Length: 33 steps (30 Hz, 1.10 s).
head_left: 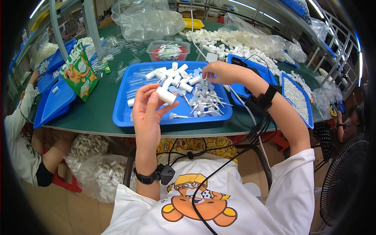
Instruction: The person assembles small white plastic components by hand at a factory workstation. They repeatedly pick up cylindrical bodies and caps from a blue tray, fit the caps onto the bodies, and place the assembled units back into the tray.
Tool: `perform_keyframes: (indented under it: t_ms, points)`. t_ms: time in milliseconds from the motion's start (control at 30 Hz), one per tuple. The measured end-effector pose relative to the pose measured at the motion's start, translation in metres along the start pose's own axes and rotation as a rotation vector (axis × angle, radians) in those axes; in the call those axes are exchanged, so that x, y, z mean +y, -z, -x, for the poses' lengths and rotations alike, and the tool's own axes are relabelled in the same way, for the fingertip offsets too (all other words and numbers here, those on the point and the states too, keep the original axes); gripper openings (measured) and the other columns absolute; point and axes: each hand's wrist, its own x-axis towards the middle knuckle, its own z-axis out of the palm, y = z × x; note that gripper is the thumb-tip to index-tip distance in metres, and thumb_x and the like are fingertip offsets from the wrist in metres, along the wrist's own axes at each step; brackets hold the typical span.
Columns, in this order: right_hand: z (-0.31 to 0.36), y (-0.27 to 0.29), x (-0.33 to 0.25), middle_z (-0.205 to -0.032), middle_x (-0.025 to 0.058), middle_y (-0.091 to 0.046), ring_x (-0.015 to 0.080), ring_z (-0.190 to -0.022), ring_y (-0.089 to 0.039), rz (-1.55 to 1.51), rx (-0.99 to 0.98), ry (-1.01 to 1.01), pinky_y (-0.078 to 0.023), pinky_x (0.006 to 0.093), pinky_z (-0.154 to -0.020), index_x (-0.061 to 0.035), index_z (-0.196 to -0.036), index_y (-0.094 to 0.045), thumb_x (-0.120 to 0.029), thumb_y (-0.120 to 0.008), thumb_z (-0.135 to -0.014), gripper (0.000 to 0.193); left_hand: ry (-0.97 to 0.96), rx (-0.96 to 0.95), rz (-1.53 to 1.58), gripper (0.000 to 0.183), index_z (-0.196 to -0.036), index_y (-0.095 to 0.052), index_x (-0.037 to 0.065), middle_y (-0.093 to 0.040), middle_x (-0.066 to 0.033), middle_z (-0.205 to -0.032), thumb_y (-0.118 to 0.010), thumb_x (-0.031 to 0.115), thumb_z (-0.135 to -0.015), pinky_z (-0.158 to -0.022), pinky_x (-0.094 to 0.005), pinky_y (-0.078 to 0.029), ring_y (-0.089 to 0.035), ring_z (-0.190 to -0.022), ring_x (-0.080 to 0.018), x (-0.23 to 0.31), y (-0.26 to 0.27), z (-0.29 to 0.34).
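Observation:
My left hand holds a white plastic cylinder between thumb and fingers, tilted over the near side of a blue tray. At the tray's far right, my right hand reaches down with its fingers bent together at the small pieces; whatever lies between the fingertips is too small to make out. Below it is a heap of thin white sticks with pale round discs. More white cylinders lie loose in the middle of the tray, and clear tubes are along its left side.
Behind the tray stands a clear box of white-tipped sticks. White cylinders are piled at the back right. Another blue tray holds small white pieces. A green snack bag stands left, near a co-worker's arm. A cable crosses by my right arm.

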Motion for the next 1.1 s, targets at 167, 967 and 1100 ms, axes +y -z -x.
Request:
perform_keyframes:
  t_ms: [167,967,1100]
  points:
    - [-0.006,-0.009,-0.005,-0.083,0.0120,-0.060,0.0258,-0.079,-0.059,0.035,0.045,0.009,-0.047,0.0346,-0.070,-0.0010,-0.089,-0.061,-0.005,-0.056,-0.080,0.011,0.033,-0.042,0.198,0.025,-0.112,-0.045,0.002,-0.056,-0.0129,-0.100,-0.044,0.016,-0.092,-0.072,-0.0341,-0.055,-0.061,-0.091,-0.0257,-0.002,-0.004,0.002]
    - [-0.026,-0.020,0.015,-0.081,0.0140,-0.065,0.0289,-0.077,-0.062,0.200,0.239,-0.461,-0.049,0.0362,-0.068,-0.0037,-0.083,-0.064,-0.037,-0.069,-0.069,0.036,0.446,-0.285,1.223,0.027,-0.117,-0.047,0.010,-0.047,-0.0075,-0.110,-0.053,0.016,-0.091,-0.070,-0.0253,-0.052,-0.053,-0.090,-0.0179,-0.002,-0.001,0.010]
    - [-0.033,-0.019,0.017,-0.096,0.0163,-0.064,0.0317,-0.089,-0.062,0.191,0.094,-0.433,-0.050,0.0400,-0.076,-0.0020,-0.092,-0.064,-0.032,-0.067,-0.068,0.039,0.328,-0.308,0.895,0.034,-0.117,-0.043,0.005,-0.049,-0.0151,-0.116,-0.056,0.017,-0.089,-0.068,-0.0282,-0.055,-0.059,-0.091,-0.0238,-0.005,-0.004,0.010]
